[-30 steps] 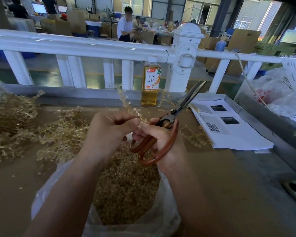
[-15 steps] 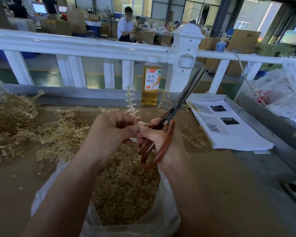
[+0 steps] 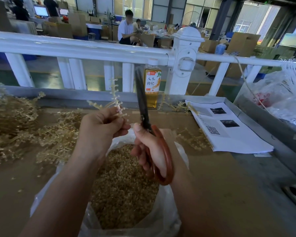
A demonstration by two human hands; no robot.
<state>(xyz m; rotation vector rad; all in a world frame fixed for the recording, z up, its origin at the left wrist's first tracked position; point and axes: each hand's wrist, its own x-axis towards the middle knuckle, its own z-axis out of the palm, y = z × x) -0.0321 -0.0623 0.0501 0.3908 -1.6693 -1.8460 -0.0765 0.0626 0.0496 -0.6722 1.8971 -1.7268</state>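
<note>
At the table's (image 3: 212,177) back, a bottle (image 3: 152,84) reads 人参枸杞, near a QR-coded sheet (image 3: 229,132). The left hand (image 3: 101,127) pinches a sprig (image 3: 115,94); the right hand (image 3: 152,147) grips closed scissors (image 3: 141,98).

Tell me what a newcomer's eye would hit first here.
The scissors, dark blades pointing up at centre, held by their orange handles in the right hand. Just left, the left hand pinches a pale beaded sprig. Beneath both hands a clear bag holds tan bits.

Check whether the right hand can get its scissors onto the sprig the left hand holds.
Probably yes: the right hand grips the scissors upright right beside the sprig pinched in the left hand, nothing between them; the blades look closed and would need opening.
</note>
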